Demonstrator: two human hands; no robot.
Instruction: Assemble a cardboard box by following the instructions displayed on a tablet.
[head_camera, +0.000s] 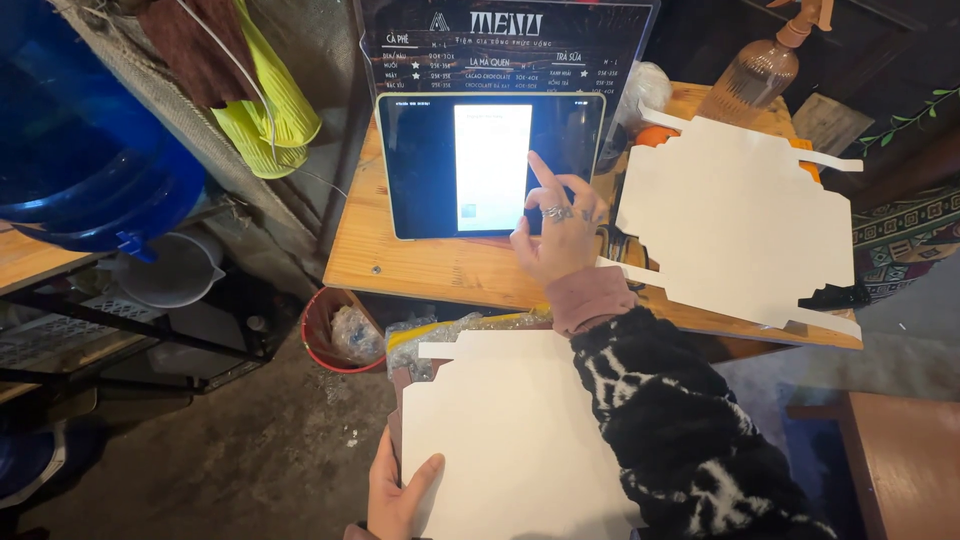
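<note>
Wooden bench (440, 270) carries a tablet (490, 165); the right hand (560, 235), forefinger out, taps its screen. Left hand (395, 495) grips a flat white box blank (510, 440) below, which likely needs folding next.

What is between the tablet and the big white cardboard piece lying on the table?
In the head view, the right hand sits between the tablet and the flat white cardboard cutout, its index finger touching the screen. Behind it shows bare wooden table.
</note>
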